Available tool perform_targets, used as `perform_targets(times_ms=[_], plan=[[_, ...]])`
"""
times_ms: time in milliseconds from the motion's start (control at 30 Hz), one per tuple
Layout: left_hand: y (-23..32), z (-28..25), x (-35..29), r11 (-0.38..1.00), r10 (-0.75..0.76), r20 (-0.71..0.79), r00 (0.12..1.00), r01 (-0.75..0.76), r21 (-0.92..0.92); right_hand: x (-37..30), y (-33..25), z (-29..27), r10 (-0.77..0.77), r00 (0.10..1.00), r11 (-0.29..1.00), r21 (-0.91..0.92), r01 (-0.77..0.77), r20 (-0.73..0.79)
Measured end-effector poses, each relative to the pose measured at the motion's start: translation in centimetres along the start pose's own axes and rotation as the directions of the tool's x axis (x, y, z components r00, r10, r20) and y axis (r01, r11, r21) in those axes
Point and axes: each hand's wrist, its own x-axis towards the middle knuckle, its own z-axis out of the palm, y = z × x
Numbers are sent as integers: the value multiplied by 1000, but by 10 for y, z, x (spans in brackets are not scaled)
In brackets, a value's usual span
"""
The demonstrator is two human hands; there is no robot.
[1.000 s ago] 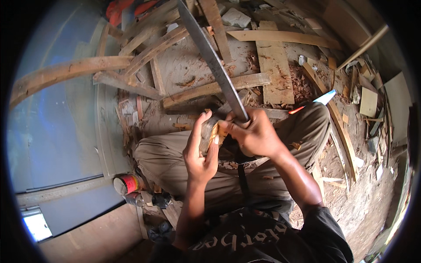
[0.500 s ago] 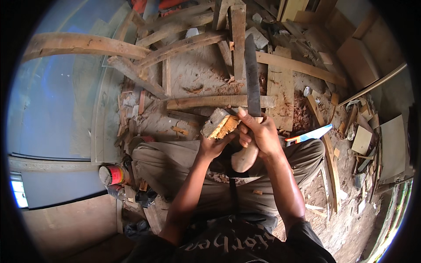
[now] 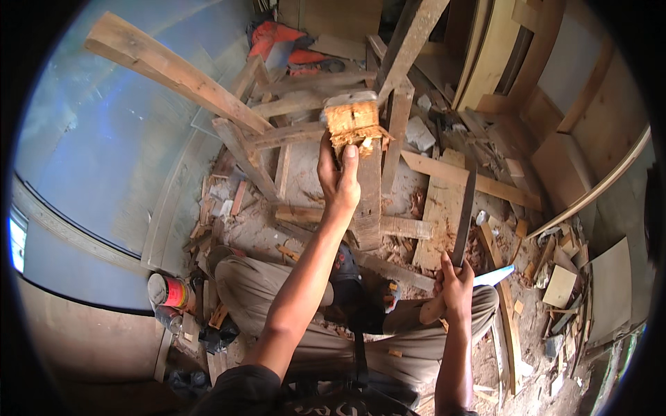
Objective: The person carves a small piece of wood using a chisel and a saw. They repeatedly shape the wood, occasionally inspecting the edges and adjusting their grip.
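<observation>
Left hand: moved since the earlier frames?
Yes, forward. The left hand appeared on the near side of the low crosswise beam; now it appears beyond it, holding the wooden block.

Pale letters sit on the front of the black cloth shirt (image 3: 243,390) that the person wears, at the near side. The near edge of the view cuts them off, so only bits show. On the left, a round can with a dusty pale end (image 3: 159,289) has a pinkish-red and yellow label (image 3: 179,294). Any words on that label are too small to read.
</observation>
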Motion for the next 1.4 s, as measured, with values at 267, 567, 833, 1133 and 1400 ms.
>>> perform_targets(times_ms=[267, 567, 833, 1133, 1400], plan=[[34, 11, 60, 936, 230, 409, 883, -316, 157, 2, -49, -48, -249, 964, 875, -449, 182, -93], [34, 6, 72, 379, -115, 733, 671, -652, 657, 2, -36, -67, -460, 887, 761, -534, 369, -43], [-6, 15, 70, 573, -531, 701, 476, -408, 711, 63, -7, -92, -472, 853, 834, -425, 351, -222], [-160, -5, -49, 782, -611, 755, 239, 36, 622, 92, 259, -49, 73, 945, 719, -639, -272, -319], [-265, -4, -157, 717, -691, 722, 39, 164, 678, 138, 298, -54, -18, 947, 646, -726, -233, -320]])
